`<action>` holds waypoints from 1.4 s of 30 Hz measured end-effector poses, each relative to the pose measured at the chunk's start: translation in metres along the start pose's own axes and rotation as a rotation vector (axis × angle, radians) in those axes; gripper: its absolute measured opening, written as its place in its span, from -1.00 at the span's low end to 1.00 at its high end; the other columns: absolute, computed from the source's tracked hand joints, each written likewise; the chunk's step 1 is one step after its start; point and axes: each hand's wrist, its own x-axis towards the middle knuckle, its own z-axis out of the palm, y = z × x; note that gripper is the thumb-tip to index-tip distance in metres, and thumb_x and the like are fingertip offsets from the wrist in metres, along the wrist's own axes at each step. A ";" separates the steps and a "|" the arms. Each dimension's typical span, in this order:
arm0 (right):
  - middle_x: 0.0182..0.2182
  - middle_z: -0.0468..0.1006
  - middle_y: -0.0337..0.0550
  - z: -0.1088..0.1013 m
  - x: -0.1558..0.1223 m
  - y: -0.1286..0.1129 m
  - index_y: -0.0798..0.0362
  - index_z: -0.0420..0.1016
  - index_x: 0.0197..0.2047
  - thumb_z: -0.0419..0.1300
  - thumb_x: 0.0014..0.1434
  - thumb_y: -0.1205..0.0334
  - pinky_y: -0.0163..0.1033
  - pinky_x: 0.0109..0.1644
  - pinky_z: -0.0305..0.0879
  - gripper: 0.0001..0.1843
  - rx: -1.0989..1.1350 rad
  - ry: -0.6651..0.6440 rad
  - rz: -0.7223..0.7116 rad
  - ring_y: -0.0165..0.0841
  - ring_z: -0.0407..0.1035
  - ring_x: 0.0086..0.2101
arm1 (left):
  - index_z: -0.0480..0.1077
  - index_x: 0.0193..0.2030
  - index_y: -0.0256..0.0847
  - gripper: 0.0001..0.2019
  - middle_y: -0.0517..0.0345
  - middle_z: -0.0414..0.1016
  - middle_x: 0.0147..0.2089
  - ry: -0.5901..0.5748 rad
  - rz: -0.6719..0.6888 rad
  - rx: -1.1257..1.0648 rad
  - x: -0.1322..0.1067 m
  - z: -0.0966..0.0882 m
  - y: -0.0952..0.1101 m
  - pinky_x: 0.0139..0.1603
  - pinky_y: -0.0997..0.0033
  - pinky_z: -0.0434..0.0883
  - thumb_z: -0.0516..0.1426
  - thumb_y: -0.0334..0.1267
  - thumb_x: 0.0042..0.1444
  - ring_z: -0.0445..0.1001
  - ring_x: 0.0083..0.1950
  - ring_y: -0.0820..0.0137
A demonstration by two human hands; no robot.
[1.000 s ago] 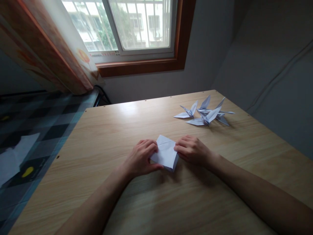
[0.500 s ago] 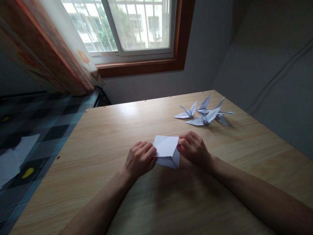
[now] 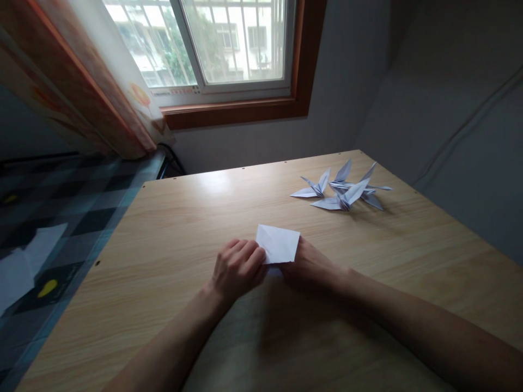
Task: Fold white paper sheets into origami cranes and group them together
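A folded white sheet of paper (image 3: 278, 243) is held just above the wooden table (image 3: 171, 228), tilted up toward me. My left hand (image 3: 237, 268) pinches its left edge with curled fingers. My right hand (image 3: 307, 267) grips the paper's lower right part from beneath, its fingers mostly hidden behind the sheet. Both forearms reach in from the bottom of the view.
Three finished white paper cranes (image 3: 341, 190) lie together at the table's far right. A window (image 3: 220, 43) with an orange curtain (image 3: 81, 81) is behind. A checked bedcover (image 3: 49, 228) with a loose white sheet (image 3: 24, 261) lies to the left of the table.
The paper went from lying flat under both hands to being lifted and folded into a smaller shape. My right hand slid from beside the paper to beneath it.
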 end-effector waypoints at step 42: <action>0.23 0.25 0.29 -0.019 -0.018 0.015 0.12 0.37 -0.13 0.20 0.17 0.26 -0.03 -0.09 0.44 -0.80 0.202 0.031 0.099 -0.08 0.42 -0.02 | 0.41 -0.18 -0.15 -0.91 -0.06 0.38 0.20 -0.048 0.087 0.082 -0.006 0.001 -0.017 0.21 -0.06 0.32 0.18 -0.33 0.17 0.25 0.29 0.07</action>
